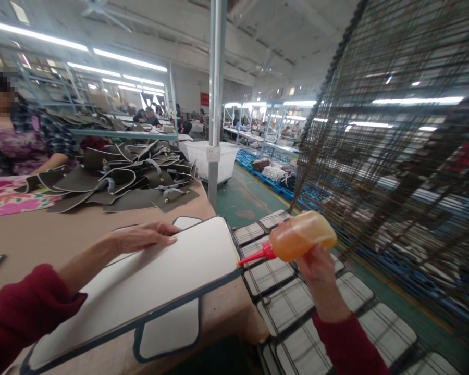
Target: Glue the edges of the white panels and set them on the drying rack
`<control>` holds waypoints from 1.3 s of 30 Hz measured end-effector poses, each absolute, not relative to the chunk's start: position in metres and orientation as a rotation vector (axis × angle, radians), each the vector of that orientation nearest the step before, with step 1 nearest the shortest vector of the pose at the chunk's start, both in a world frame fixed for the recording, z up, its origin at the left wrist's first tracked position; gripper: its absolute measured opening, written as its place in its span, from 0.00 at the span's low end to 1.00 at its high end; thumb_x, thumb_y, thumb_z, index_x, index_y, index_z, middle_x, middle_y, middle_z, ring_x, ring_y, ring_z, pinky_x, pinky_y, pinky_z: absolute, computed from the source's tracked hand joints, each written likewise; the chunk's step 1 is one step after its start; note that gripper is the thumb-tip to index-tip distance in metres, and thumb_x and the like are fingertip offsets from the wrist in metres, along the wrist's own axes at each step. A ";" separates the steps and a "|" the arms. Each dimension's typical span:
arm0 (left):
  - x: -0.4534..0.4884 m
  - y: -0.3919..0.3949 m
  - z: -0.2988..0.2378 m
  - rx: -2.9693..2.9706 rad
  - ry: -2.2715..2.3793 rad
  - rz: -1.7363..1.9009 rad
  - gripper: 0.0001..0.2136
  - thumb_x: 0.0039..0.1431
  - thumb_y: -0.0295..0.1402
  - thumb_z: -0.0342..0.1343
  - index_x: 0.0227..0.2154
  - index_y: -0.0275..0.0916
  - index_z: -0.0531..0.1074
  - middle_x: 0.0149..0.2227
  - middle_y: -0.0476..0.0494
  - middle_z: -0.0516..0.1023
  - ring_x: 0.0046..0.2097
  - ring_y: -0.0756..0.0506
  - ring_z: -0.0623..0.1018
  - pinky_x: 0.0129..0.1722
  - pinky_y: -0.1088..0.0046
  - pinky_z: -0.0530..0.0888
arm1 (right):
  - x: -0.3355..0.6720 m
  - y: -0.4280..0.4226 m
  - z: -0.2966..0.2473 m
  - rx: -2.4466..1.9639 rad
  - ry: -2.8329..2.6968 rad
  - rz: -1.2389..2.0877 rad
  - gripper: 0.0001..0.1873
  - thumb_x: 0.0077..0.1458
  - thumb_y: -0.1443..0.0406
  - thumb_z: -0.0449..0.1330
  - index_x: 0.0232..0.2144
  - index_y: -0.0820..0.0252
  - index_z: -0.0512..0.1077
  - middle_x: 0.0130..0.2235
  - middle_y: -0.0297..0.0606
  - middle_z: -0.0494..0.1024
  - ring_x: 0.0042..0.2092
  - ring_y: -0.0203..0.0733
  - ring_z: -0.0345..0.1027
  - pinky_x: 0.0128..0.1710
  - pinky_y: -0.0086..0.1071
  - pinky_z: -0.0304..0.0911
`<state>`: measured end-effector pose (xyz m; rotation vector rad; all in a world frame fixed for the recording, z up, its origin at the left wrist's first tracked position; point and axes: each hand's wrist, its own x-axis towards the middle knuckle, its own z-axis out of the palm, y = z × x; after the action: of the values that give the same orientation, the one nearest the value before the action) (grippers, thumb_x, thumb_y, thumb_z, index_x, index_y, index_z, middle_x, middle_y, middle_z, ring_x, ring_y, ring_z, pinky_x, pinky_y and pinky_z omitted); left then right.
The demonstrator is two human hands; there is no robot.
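Note:
A long white panel (160,276) with rounded corners and a dark fabric border lies across the table in front of me. My left hand (146,235) grips its far edge, thumb on top and fingers partly hidden beneath. In my right hand (319,266) is a squeeze bottle (301,236) of amber liquid, tipped on its side. Its red nozzle (260,253) points left, with the tip at the panel's right end, near the lower corner. A thin yellowish line runs along that end. Under the long panel, a smaller white panel (172,328) with dark edging sticks out towards me.
Dark, light-edged pieces (133,179) are heaped on the table (23,234). A co-worker (23,125) sits at the left. Bordered white panels (293,302) rest on a wire rack (375,156) at the right. A metal post (214,104) and white bin (195,156) stand beyond.

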<state>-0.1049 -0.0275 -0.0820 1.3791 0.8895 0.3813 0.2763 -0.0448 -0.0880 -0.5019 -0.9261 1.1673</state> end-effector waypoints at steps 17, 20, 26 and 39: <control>-0.101 -0.040 -0.119 1.136 0.996 0.616 0.19 0.54 0.38 0.62 0.48 0.38 0.76 0.44 0.39 0.82 0.42 0.39 0.80 0.41 0.70 0.75 | 0.268 -0.049 -0.114 -0.492 -0.872 0.833 0.27 0.37 0.54 0.71 0.43 0.53 0.75 0.47 0.45 0.79 0.49 0.58 0.72 0.53 0.61 0.60; -0.099 -0.043 -0.124 1.083 1.003 0.661 0.19 0.52 0.37 0.63 0.48 0.38 0.77 0.43 0.40 0.82 0.42 0.39 0.80 0.41 0.70 0.75 | 0.266 -0.049 -0.116 -0.488 -0.858 0.818 0.27 0.37 0.55 0.71 0.42 0.53 0.74 0.46 0.44 0.79 0.47 0.56 0.73 0.53 0.61 0.60; -0.096 -0.045 -0.134 1.012 1.013 0.709 0.21 0.53 0.38 0.63 0.50 0.37 0.75 0.43 0.39 0.81 0.41 0.41 0.80 0.40 0.70 0.74 | 0.259 -0.049 -0.118 -0.520 -0.786 0.773 0.29 0.34 0.56 0.72 0.41 0.56 0.74 0.44 0.43 0.79 0.45 0.56 0.74 0.52 0.62 0.60; -0.088 -0.048 -0.141 0.978 1.028 0.741 0.19 0.51 0.39 0.64 0.45 0.36 0.76 0.40 0.40 0.82 0.38 0.43 0.80 0.37 0.72 0.73 | 0.249 -0.046 -0.120 -0.532 -0.764 0.717 0.25 0.36 0.58 0.71 0.39 0.58 0.75 0.37 0.37 0.78 0.38 0.45 0.72 0.43 0.44 0.70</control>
<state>-0.0882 -0.0476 -0.1407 0.9777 1.0277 0.7411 0.2493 -0.0461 -0.1203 -0.5318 -0.7638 0.7167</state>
